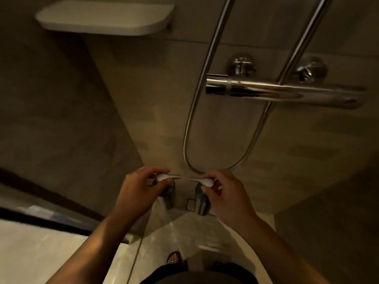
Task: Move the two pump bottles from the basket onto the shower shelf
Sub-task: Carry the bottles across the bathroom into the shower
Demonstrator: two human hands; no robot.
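Note:
I hold two dark pump bottles with white pump heads in front of me, low in the view. My left hand (141, 189) grips the top of the left bottle (169, 198). My right hand (225, 193) grips the top of the right bottle (200, 201). The two spouts point toward each other, a small gap apart. The white shower shelf (104, 17) is fixed to the wall at the upper left, far above both hands, with nothing on it. The basket is not in view.
A chrome shower mixer bar (283, 91) juts from the wall at the right. Its metal hose (192, 128) loops down to just above my hands. A glass panel edge (139, 242) runs below my left arm. My sandalled foot (174, 258) stands on the light floor.

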